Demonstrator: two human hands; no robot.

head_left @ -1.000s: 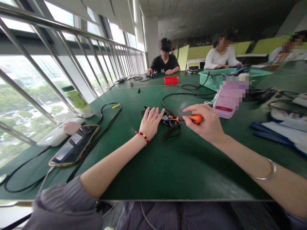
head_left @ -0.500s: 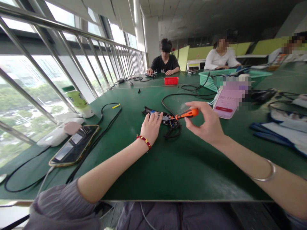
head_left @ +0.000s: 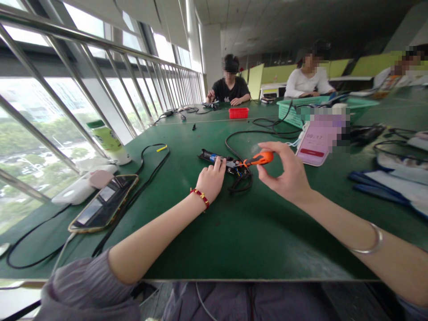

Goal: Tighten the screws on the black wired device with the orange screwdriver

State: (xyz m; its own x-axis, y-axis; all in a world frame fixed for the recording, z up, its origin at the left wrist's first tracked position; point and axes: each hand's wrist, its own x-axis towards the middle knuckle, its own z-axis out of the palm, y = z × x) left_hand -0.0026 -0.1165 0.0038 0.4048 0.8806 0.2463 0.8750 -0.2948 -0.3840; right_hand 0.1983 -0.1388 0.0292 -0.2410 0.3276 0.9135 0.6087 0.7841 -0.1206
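Note:
A black device [head_left: 209, 155] with a blue part and exposed wires lies on the green table [head_left: 214, 236]. Its black cable curls beside the right end. My left hand [head_left: 211, 179] rests on the device from the near side, fingertips pressing its middle. My right hand [head_left: 288, 171] pinches the handle of an orange and black screwdriver [head_left: 263, 158] between thumb and forefinger. The screwdriver lies nearly level, its shaft pointing left to the wired end of the device. What exactly the tip touches is too small to tell.
Left stand a green cup [head_left: 109, 141] and a dark phone [head_left: 104, 203] with cables. Beyond are a red tray [head_left: 238, 113], a green basket [head_left: 290, 113] and a pink-screened phone [head_left: 314, 141]. Blue-white cloth [head_left: 394, 183] lies right. Several people sit across the table.
My left hand has shifted slightly, with some fingers drawn back, showing more of the blue part. The screwdriver handle has moved slightly left. The far person's hand has risen.

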